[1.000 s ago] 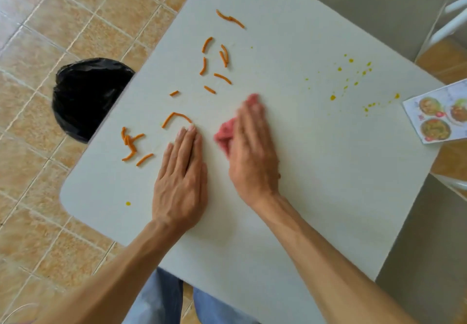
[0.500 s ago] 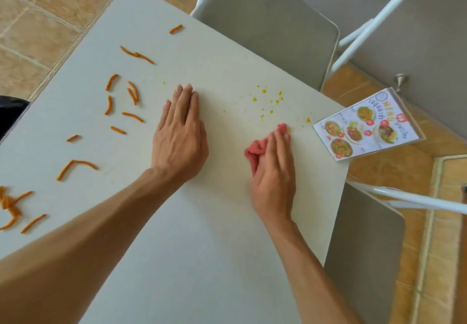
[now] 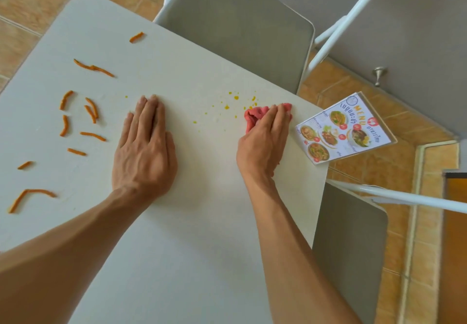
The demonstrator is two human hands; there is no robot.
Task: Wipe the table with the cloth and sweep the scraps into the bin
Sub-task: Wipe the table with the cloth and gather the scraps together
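Note:
My right hand presses a crumpled pink cloth flat against the white table, close to its right edge. Just left of and beyond the cloth lies a scatter of small yellow specks. My left hand rests palm down on the table with fingers together and nothing under it. Several orange scraps lie spread over the left part of the table, left of that hand. The bin is out of view.
A laminated menu card hangs over the table's right edge, next to my right hand. A grey folding chair stands beyond the table and another at the right. Tiled floor surrounds them.
My right hand has slid the cloth from the table's middle to its right edge, up to the yellow specks. The view turned right and the black bin dropped out of sight.

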